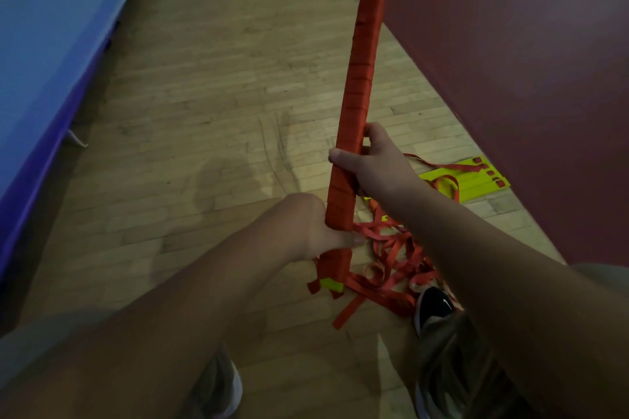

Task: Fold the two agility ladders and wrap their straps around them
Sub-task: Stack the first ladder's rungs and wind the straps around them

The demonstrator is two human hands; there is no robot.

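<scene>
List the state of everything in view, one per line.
wrapped ladder, near upright, strap wound along it
left grip, holds its lower end
right grip, holds its middle
second ladder, rungs stacked on floor, unwrapped
loose straps, tangled on floor

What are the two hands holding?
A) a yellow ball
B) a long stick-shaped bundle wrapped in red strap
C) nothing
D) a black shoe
B: the left hand grips the lower part of the red-wrapped bundle and the right hand grips its middle, holding it up above the floor.
</scene>
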